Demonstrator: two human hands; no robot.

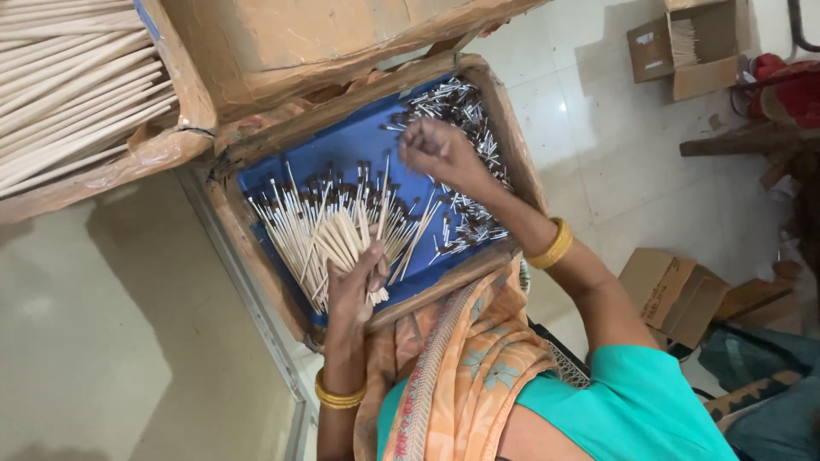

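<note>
A wooden tray [256, 256] with a blue lining lies tilted in front of me. Thin pale sticks with dark tips [307, 218] lie fanned across its left half. My left hand [357, 286] grips a bunch of these sticks at their bare ends, near the tray's lower rim. A heap of short silvery pieces with dark ends [465, 107] fills the tray's upper right side. My right hand [437, 149] hovers over that heap with its fingers bunched together; whether they pinch anything is hidden. Gold bangles sit on both wrists.
A cardboard box of long pale sticks [77, 81] sits at the upper left, and another cardboard box [316, 34] stands above the tray. More boxes stand on the tiled floor, one [692, 47] at the upper right and one [675, 290] at the right. Orange cloth [461, 358] drapes below the tray.
</note>
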